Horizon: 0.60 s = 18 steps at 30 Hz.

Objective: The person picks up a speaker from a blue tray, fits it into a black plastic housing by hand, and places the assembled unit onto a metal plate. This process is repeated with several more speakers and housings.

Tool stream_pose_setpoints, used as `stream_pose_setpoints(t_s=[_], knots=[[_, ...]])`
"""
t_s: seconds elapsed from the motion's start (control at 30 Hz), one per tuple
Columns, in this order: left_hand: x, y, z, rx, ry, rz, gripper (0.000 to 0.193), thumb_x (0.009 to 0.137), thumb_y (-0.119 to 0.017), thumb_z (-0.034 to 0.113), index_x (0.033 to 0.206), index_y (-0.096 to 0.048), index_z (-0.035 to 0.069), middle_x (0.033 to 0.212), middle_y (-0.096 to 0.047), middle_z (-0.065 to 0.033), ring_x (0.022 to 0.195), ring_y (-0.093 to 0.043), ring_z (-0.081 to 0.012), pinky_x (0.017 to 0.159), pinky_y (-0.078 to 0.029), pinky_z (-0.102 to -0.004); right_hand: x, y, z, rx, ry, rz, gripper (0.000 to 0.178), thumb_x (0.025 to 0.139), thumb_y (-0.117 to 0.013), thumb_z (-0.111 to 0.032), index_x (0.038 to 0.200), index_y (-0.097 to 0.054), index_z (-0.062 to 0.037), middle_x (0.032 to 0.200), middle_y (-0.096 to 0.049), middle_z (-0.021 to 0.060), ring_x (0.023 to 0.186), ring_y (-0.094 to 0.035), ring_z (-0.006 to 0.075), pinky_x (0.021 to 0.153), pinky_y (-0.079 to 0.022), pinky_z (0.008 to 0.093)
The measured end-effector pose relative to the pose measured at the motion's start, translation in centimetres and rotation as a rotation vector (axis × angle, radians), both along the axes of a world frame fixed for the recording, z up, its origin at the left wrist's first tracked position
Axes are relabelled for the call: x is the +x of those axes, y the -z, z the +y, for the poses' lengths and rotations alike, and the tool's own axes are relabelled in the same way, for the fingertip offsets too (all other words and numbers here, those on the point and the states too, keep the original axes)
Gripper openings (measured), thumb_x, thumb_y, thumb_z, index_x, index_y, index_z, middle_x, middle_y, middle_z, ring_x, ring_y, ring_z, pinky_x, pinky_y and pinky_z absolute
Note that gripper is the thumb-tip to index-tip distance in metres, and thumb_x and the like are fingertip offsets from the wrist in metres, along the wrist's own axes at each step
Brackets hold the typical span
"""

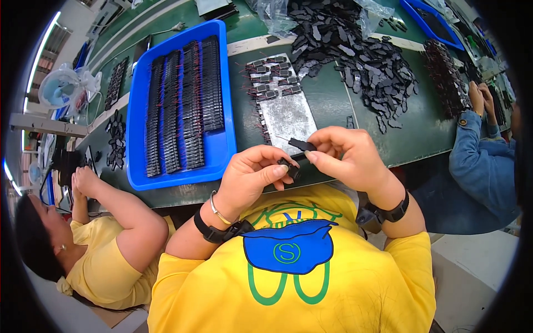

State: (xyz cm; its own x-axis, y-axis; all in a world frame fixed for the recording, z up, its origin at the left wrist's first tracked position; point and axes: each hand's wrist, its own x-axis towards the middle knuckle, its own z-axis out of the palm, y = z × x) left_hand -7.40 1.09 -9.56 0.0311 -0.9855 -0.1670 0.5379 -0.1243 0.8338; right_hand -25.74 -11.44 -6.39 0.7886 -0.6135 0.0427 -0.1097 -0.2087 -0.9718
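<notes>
Tray (pixel 225 145) sat left on table (pixel 422 133), rows of parts (pixel 183 105) in it. Plate (pixel 286 114) just right of tray; loose pile (pixel 355 50) far right. Hands near edge, below plate.

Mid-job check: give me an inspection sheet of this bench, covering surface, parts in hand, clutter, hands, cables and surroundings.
Surface: dark green bench top with a pale strip across it.
Job's things: small black plastic piece pinched in the left hand; flat black plastic tab pinched in the right hand.
Clutter: blue plastic tray with rows of black parts; grey metal plate carrying a few assembled parts; loose heap of black plastic pieces; clear plastic bag.
Grippers: both hands closed on their pieces, above the bench's near edge.
Cables: thin red wires on the parts in the tray.
Surroundings: co-workers seated on both sides.
</notes>
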Motion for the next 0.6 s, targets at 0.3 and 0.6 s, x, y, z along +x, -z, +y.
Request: stream_pose_setpoints(t_s=[0.3, 0.6], knots=[[-0.1, 0.1, -0.2, -0.032, -0.029, -0.005, 0.019, 0.088, -0.062, 0.008, 0.103, -0.057, -0.001, 0.098, -0.065, -0.0191, 0.072, -0.066, -0.0166, 0.061, -0.056, -0.0253, -0.5, 1.6, -0.8, 0.877, -0.043, -0.182, 0.021, 0.090, -0.056, -0.012, 0.101, -0.062, 0.0042, 0.071, -0.065, 0.0124, 0.045, -0.052, 0.0102, 0.041, -0.040, 0.0205], [0.4, 0.5, -0.6, 0.009, 0.049, 0.256, 0.019, 0.092, -0.055, 0.010, 0.109, -0.054, 0.002, 0.097, -0.064, -0.0194, 0.067, -0.065, -0.0163, 0.059, -0.055, -0.0259, -0.2, 2.7, -0.8, 1.157, -0.064, -0.254, 0.025, 0.093, -0.050, -0.017, 0.100, -0.061, 0.0052, 0.072, -0.064, 0.0137, 0.042, -0.050, 0.0120, 0.039, -0.039, 0.0201]])
